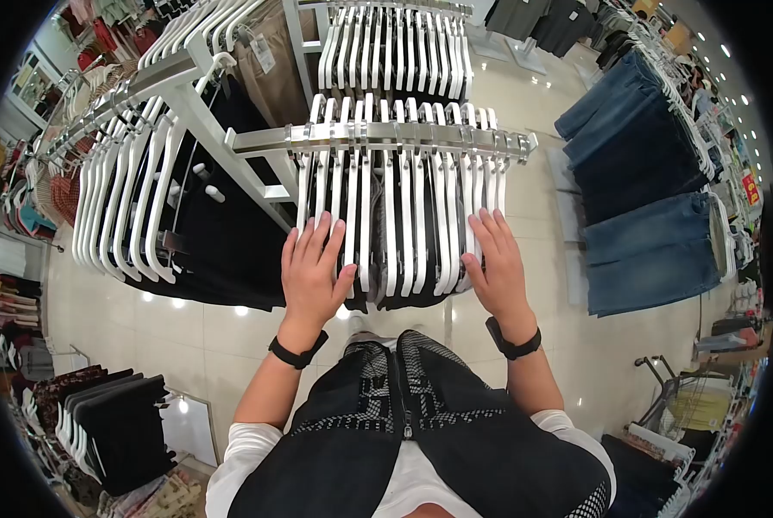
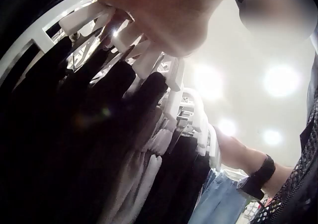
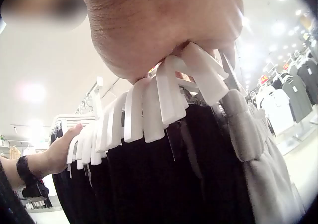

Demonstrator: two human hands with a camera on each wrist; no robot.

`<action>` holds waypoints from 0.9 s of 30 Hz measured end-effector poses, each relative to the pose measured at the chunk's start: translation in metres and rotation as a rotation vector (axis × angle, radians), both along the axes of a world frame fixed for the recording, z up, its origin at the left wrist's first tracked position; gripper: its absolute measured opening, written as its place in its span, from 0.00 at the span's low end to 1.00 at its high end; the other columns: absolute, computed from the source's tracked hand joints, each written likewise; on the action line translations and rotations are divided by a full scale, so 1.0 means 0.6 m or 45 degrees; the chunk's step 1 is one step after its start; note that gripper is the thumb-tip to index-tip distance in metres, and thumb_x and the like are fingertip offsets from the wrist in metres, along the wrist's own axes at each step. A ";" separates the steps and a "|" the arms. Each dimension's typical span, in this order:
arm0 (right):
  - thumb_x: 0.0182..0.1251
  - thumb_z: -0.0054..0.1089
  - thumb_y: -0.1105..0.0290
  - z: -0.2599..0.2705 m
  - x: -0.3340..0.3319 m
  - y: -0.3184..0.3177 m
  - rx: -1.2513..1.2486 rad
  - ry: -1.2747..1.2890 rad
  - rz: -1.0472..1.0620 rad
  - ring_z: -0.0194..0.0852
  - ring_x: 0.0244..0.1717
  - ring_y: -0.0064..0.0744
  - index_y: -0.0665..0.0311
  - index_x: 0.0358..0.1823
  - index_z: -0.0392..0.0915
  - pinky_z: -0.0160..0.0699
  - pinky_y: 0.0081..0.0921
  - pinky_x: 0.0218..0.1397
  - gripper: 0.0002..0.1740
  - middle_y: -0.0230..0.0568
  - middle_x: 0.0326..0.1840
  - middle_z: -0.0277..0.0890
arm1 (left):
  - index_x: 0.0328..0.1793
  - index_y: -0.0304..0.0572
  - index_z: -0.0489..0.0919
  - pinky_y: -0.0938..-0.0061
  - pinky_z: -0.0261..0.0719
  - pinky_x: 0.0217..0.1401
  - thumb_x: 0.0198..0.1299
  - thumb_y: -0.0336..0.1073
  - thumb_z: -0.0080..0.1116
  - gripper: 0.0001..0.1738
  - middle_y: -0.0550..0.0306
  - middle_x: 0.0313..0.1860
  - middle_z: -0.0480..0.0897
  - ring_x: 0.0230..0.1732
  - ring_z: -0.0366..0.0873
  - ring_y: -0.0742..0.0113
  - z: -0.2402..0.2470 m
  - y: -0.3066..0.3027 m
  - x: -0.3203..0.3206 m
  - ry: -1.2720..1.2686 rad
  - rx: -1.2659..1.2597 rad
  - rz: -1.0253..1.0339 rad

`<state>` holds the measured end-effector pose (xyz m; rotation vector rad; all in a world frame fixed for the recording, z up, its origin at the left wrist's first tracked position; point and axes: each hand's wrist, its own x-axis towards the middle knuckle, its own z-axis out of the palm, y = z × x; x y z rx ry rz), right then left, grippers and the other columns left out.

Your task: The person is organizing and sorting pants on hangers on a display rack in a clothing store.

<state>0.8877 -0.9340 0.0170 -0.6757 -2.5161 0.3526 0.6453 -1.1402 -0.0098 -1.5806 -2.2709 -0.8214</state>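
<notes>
White hangers (image 1: 416, 224) carrying dark and grey garments hang in a row from a metal bar (image 1: 386, 136). On the row's left part rests my left hand (image 1: 315, 272), its fingers extended over the hangers and the thumb pointing inward. My right hand (image 1: 497, 268) lies the same way on the right end. In the left wrist view, the left palm (image 2: 159, 15) is on the hanger ends above black garments (image 2: 74, 134). The right wrist view has the right palm (image 3: 164, 30) over hanger ends (image 3: 169, 92), beside a grey garment (image 3: 243, 129).
Another rack of white hangers (image 1: 132, 198) with black garments adjoins on the left, and one more row (image 1: 395, 52) hangs behind. Jeans (image 1: 649, 250) hang at the right. Folded-over dark garments (image 1: 123, 423) are at lower left, a cart (image 1: 662, 388) at lower right. Pale tiled floor (image 1: 524, 345) lies between.
</notes>
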 end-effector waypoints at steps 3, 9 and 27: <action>0.73 0.60 0.60 -0.001 -0.003 -0.003 0.004 -0.007 -0.033 0.59 0.80 0.60 0.63 0.73 0.73 0.62 0.49 0.79 0.30 0.54 0.77 0.69 | 0.75 0.47 0.77 0.46 0.57 0.81 0.66 0.50 0.58 0.33 0.48 0.77 0.74 0.77 0.68 0.42 0.000 0.002 0.000 0.026 0.025 0.007; 0.71 0.62 0.62 0.008 -0.010 -0.013 -0.039 -0.043 -0.098 0.59 0.80 0.60 0.62 0.73 0.72 0.62 0.50 0.79 0.30 0.53 0.77 0.69 | 0.76 0.48 0.77 0.45 0.55 0.82 0.72 0.49 0.49 0.29 0.48 0.76 0.75 0.79 0.65 0.39 -0.012 0.003 -0.006 -0.031 0.048 -0.072; 0.67 0.66 0.62 0.012 0.024 0.037 -0.043 0.198 0.058 0.64 0.78 0.54 0.62 0.70 0.76 0.59 0.53 0.81 0.30 0.52 0.74 0.72 | 0.63 0.51 0.87 0.44 0.61 0.78 0.67 0.49 0.50 0.25 0.51 0.67 0.82 0.73 0.72 0.40 -0.036 0.023 -0.006 -0.032 0.230 -0.036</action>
